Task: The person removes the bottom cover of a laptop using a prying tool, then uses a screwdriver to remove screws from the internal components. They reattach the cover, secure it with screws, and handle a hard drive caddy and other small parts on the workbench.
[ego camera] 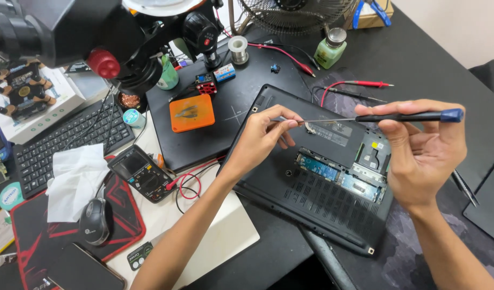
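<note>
Desk (419, 59) black, cluttered; laptop (311, 198) opened, keyboard (69, 137) left.

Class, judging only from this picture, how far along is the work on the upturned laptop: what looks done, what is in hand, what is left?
Done: the laptop lies base up with a cover panel off, exposing the blue boards. In hand: the right hand holds a blue-capped screwdriver, its tip pinched by the left hand over the base. Left: the main bottom shell looks still in place.
</note>
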